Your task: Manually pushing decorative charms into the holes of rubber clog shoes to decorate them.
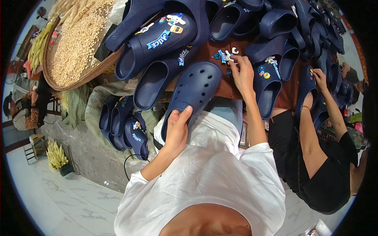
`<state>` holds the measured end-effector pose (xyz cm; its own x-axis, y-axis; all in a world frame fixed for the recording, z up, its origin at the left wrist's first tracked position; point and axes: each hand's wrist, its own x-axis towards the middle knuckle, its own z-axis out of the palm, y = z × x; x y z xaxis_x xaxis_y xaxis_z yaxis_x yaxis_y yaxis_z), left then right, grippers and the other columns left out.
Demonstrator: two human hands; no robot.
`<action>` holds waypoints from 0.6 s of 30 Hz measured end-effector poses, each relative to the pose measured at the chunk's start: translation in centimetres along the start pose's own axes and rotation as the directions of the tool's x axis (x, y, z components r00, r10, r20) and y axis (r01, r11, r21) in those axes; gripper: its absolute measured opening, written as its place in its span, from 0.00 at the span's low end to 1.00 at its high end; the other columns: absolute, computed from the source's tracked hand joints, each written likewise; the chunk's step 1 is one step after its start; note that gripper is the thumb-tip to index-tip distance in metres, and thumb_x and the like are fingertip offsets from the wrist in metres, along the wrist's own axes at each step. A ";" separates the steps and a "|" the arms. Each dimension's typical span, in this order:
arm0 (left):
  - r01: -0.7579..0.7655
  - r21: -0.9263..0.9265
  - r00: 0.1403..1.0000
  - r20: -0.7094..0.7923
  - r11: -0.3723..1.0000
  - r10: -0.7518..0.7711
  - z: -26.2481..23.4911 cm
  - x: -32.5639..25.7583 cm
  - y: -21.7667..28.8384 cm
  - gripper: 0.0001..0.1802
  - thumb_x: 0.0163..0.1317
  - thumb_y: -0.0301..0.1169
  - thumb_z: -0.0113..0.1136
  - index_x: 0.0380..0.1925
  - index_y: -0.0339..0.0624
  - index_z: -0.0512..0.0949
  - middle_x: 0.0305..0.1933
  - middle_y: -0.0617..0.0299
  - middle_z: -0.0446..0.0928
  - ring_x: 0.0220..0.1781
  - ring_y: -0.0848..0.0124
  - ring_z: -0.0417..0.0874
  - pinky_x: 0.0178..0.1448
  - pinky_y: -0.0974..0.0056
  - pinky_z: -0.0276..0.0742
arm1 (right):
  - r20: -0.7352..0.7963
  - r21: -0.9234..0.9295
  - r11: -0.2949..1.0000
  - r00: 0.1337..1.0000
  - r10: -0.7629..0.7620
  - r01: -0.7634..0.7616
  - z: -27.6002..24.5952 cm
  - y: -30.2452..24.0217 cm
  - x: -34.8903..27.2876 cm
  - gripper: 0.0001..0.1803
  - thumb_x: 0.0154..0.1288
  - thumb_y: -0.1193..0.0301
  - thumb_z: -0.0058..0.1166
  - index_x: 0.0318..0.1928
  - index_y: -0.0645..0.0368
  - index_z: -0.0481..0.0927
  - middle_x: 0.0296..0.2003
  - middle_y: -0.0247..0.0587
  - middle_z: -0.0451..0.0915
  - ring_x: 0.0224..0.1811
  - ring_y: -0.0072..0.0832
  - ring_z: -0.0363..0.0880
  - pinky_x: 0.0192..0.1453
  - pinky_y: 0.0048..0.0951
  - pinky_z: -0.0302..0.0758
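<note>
My left hand (177,131) grips the heel end of a plain navy clog (193,88) with holes in its toe, held in front of my chest. My right hand (241,70) reaches to the brown table (222,84) and pinches a small white charm (229,58) among a few loose blue and white charms (221,55). Decorated navy clogs (161,39) lie just beyond, and another decorated clog (267,84) lies right of my right hand.
A big pile of navy clogs (291,23) fills the table's far side. A co-worker in black at right has a hand (319,78) on a clog. A round basket of grain (75,43) sits at left, more clogs (126,126) lie below it, and a seated person (25,112) is at far left.
</note>
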<state>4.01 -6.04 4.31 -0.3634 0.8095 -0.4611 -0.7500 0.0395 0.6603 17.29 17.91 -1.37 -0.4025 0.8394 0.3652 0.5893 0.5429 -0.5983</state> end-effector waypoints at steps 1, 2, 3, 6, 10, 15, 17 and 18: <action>0.002 -0.003 1.000 -0.008 1.000 -0.002 -0.3 0.5 0.0 0.26 0.66 0.33 0.57 0.60 0.31 0.65 0.64 0.57 0.68 0.67 0.72 0.65 0.72 0.67 0.53 | 0.001 -0.030 0.999 0.999 -0.034 0.034 0.3 -0.1 0.6 0.11 0.60 0.69 0.60 0.43 0.58 0.80 0.35 0.46 0.75 0.40 0.42 0.76 0.43 0.39 0.72; 0.042 -0.010 0.999 0.024 0.999 -0.042 -0.7 1.2 -0.1 0.27 0.66 0.33 0.57 0.61 0.31 0.64 0.65 0.56 0.67 0.67 0.71 0.65 0.72 0.66 0.53 | 0.008 -0.027 0.999 0.999 -0.034 0.034 0.7 0.0 1.0 0.11 0.60 0.69 0.60 0.43 0.58 0.80 0.35 0.46 0.75 0.40 0.42 0.76 0.43 0.39 0.72; 0.083 -0.017 0.995 0.058 0.996 -0.082 -1.0 1.5 -0.2 0.28 0.65 0.34 0.57 0.61 0.30 0.63 0.65 0.56 0.66 0.68 0.71 0.64 0.73 0.66 0.52 | 0.024 -0.093 0.994 0.998 -0.061 0.063 1.1 0.1 1.5 0.12 0.59 0.68 0.61 0.43 0.59 0.80 0.36 0.46 0.75 0.40 0.42 0.76 0.43 0.39 0.72; 0.072 -0.065 0.997 0.047 0.995 -0.069 -0.9 1.8 -0.4 0.23 0.64 0.33 0.57 0.56 0.32 0.68 0.61 0.59 0.70 0.64 0.70 0.67 0.69 0.66 0.56 | 0.068 -0.193 0.974 0.992 -0.104 0.115 2.3 0.3 1.9 0.14 0.56 0.68 0.62 0.42 0.59 0.80 0.37 0.46 0.75 0.41 0.43 0.76 0.45 0.41 0.73; 0.197 -0.477 0.857 0.508 0.857 0.085 -4.3 3.6 -1.0 0.16 0.60 0.27 0.54 0.49 0.35 0.74 0.55 0.60 0.75 0.61 0.70 0.70 0.67 0.65 0.60 | 0.086 -0.206 0.973 0.992 -0.093 0.109 2.4 0.7 1.8 0.14 0.53 0.72 0.61 0.41 0.59 0.79 0.39 0.47 0.74 0.43 0.44 0.75 0.45 0.43 0.73; 0.148 -0.219 0.951 0.299 0.965 -0.078 -4.1 3.5 -1.0 0.26 0.61 0.27 0.51 0.60 0.31 0.63 0.61 0.57 0.68 0.64 0.67 0.67 0.71 0.62 0.56 | 0.021 -0.050 0.997 0.998 -0.057 0.058 1.3 0.3 1.5 0.13 0.52 0.74 0.60 0.40 0.60 0.78 0.36 0.45 0.75 0.39 0.40 0.76 0.42 0.39 0.74; 0.154 -0.130 0.966 0.229 0.979 -0.121 -3.0 3.6 -0.7 0.26 0.61 0.27 0.51 0.60 0.31 0.63 0.63 0.57 0.67 0.64 0.68 0.67 0.71 0.63 0.56 | 0.013 0.037 0.999 1.000 0.010 -0.011 0.1 -0.6 1.6 0.13 0.53 0.74 0.60 0.41 0.61 0.78 0.36 0.44 0.76 0.38 0.37 0.77 0.42 0.36 0.74; 0.137 -0.043 0.977 0.168 0.990 -0.128 -2.7 3.7 -0.5 0.26 0.63 0.28 0.51 0.60 0.31 0.63 0.64 0.57 0.65 0.65 0.68 0.66 0.71 0.63 0.57 | 0.026 0.147 0.987 0.997 0.067 -0.070 -0.5 -1.4 1.7 0.13 0.54 0.73 0.60 0.41 0.61 0.78 0.36 0.42 0.77 0.37 0.34 0.77 0.42 0.33 0.73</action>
<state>1.57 -4.63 0.65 -0.1664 0.8845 -0.4358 -0.8157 0.1248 0.5649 16.13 18.55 0.48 -0.3802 0.8728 0.3060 0.5066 0.4734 -0.7206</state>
